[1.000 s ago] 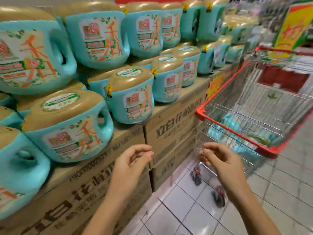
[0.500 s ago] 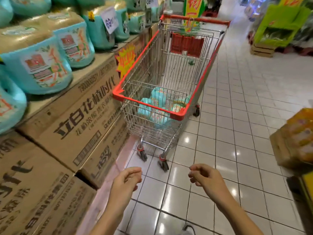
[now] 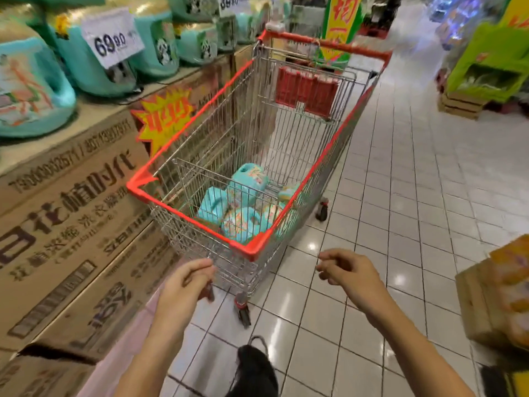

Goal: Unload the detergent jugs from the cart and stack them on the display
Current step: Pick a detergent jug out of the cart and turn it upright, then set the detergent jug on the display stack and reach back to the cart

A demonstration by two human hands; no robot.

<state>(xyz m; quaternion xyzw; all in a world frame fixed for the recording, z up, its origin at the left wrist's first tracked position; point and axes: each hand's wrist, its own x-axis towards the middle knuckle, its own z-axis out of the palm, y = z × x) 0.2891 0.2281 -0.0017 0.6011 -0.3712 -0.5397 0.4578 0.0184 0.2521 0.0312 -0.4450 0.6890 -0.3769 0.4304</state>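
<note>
Teal detergent jugs (image 3: 243, 207) lie jumbled low in cart (image 3: 190, 219) basket, ahead of both hands and below red rim; cart's long axis runs away up aisle. Left hand (image 3: 183, 285) close before near end, right hand (image 3: 349, 275) off past near corner; both loosely curled, holding nothing. Display (image 3: 71, 196) left of cart. Left likely nearer; reach goes forward, over rim, down

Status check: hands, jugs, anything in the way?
Left hand and right hand empty, loosely curled, at the near end of the cart. Jugs lying in its bottom, none held. Nothing visible blocking the reach in.
</note>
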